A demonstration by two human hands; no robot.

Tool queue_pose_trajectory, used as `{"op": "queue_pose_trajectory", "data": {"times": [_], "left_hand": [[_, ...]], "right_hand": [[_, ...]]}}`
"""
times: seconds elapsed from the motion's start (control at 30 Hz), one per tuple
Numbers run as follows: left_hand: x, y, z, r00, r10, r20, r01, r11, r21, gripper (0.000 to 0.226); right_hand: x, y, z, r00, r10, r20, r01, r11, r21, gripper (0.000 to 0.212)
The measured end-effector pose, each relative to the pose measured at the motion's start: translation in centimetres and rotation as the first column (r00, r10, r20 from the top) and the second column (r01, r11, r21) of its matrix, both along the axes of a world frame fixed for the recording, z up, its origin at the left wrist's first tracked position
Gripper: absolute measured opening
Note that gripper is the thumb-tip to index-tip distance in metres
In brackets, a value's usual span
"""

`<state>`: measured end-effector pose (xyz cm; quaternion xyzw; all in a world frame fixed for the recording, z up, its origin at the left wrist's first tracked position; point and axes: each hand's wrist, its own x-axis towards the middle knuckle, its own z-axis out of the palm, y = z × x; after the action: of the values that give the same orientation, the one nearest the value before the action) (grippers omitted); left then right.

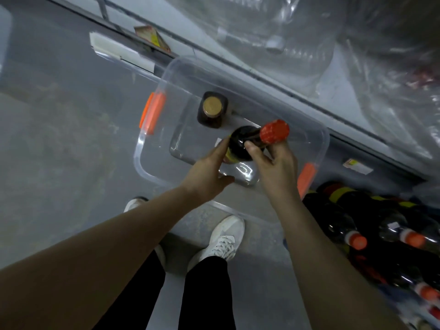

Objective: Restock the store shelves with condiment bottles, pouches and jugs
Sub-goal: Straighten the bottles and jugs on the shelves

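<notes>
While the scene is viewed from the head camera, looking down, a dark bottle (239, 145) with a red cap (274, 132) is seen held tilted over a clear bin (139, 160), with its cap pointed to the far right. The left hand (207, 169) is laid against the bottle's left side, its fingers curved round the body and its thumb spread apart, off the glass. The right hand (277, 167) is closed on the bottle's shoulder and neck just below the cap, with the thumb pressed on the shoulder and the other fingers wrapped beneath; their tips are hidden. Inside the bin, just beyond the held bottle and to its left, a brown bottle (210, 115) with a gold cap (212, 105) is seen standing upright. An orange latch (152, 113) is fixed to the bin's left end. The bin is set on a grey floor (59, 139), close against a shelf rail (262, 75) on which a price tag (357, 166) is mounted. To the near right, dark bottles with orange caps (357, 241) are stacked lying down. White shoes (226, 239) are visible near the bin.
</notes>
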<state>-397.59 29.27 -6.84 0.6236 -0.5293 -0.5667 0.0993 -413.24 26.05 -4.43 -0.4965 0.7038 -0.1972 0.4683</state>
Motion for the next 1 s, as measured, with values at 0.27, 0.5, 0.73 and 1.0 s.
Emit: {"op": "queue_pose_trajectory", "data": {"times": [0.27, 0.5, 0.73, 1.0], "left_hand": [[2.8, -1.0, 10.3, 0.994, -0.037, -0.099, 0.039, 0.999, 0.022, 0.085], [6.6, -1.5, 24.2, 0.988, -0.028, -0.152, 0.036, 0.998, 0.047, 0.089], [8.7, 0.2, 38.2, 0.969, 0.018, -0.246, -0.033, 0.998, -0.056, 0.086], [10.2, 0.6, 52.2, 0.915, 0.083, -0.395, -0.143, 0.982, -0.125, 0.08]], "right_hand": [[-0.3, 0.7, 13.6, 0.987, -0.023, 0.158, 0.021, 1.0, 0.016, 0.017], [2.5, 0.1, 27.6, 0.952, -0.008, 0.305, 0.007, 1.0, 0.004, 0.017], [5.5, 0.2, 41.2, 0.944, -0.033, 0.328, 0.055, 0.997, -0.056, 0.033], [7.8, -0.7, 56.1, 0.909, 0.074, 0.41, -0.002, 0.985, -0.173, 0.029]]}}
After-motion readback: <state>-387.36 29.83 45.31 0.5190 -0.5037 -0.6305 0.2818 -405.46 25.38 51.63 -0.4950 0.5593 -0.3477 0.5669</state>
